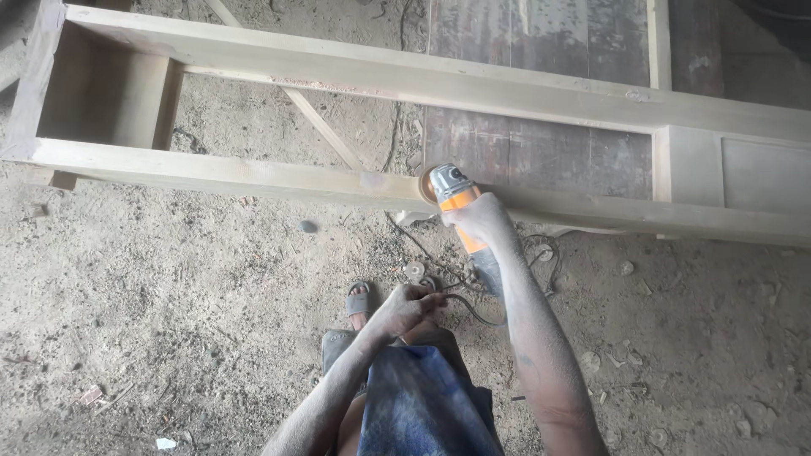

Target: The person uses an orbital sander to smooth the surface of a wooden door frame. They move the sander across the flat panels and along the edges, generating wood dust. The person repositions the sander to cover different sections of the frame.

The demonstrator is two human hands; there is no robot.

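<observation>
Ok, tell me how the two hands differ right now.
The right hand is stretched forward, gripping the orange angle grinder against the wooden frame; the left hand is pulled back near the knee. The right hand holds the tool's body; the left hand is closed around the black cable. Both are coated in pale dust.

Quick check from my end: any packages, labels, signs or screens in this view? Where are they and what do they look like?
None that I can make out: no package, sign or screen.
Only these show: an orange and grey grinder in the right hand against the pale wooden frame; the left hand low by the black cord; a small white scrap on the dirt floor, too small to identify.
</observation>
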